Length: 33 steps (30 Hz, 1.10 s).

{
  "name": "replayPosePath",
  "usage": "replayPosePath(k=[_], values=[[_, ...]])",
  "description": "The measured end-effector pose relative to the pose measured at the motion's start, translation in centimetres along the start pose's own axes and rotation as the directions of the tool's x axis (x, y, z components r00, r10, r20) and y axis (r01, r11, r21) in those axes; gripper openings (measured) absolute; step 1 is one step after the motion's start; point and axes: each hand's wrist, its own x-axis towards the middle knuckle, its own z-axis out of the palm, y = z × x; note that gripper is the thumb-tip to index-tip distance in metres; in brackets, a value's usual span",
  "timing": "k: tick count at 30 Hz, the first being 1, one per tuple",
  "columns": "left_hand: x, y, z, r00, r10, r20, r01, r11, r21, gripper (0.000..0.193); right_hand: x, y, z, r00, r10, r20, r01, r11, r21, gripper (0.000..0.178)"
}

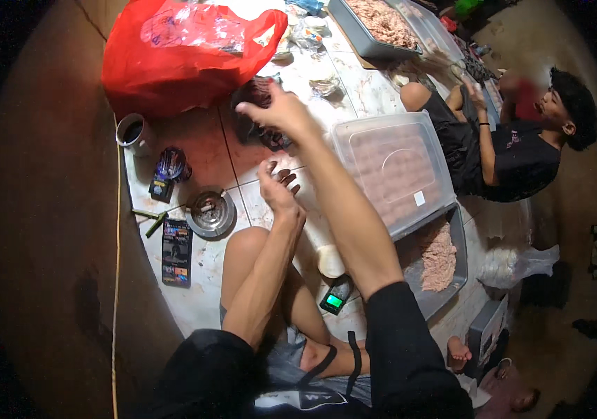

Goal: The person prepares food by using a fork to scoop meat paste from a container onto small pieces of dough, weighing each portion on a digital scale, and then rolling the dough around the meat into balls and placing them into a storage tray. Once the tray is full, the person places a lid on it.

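My right hand (283, 115) reaches over a dark, crumpled plastic bundle (246, 129) with something reddish-brown showing in it. Thumb and fingers are spread; whether they touch the bundle cannot be made out. Closer to me, my left hand (281, 188) is held palm up with loosely bent, separated fingers, dark smears on them and nothing in it. Under my right forearm, a small digital scale (335, 300) with a lit green display stands on the tiles, a round white piece (330, 261) at its far side.
A red plastic bag (173, 84) lies far left. Nearby are a mug (133, 133), an ashtray (211, 213) and a phone (177, 251). At right, a clear lid (389, 167) covers pink portions beside pink mince (439, 258). Another mince tub (365, 45) and a seated person (522, 153) are beyond.
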Motion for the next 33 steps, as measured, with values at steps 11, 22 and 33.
replayPosePath(k=[11,22,33], values=[[-0.5,2.6,-0.7,0.868,-0.243,0.432,0.290,0.956,-0.044,0.112,-5.8,3.6,-6.5,0.922,-0.313,-0.226,0.304,0.950,-0.073,0.037],[-3.0,-0.1,0.4,0.708,-0.192,0.680,0.163,0.981,0.108,0.072,-13.1,10.0,2.0,0.892,-0.189,-0.411,0.342,0.877,0.338,0.048],[-19.3,2.0,8.6,0.620,-0.260,0.740,-0.232,0.841,0.490,0.038,-19.9,16.9,-1.4,0.766,0.114,-0.632,0.549,0.396,0.736,0.038]])
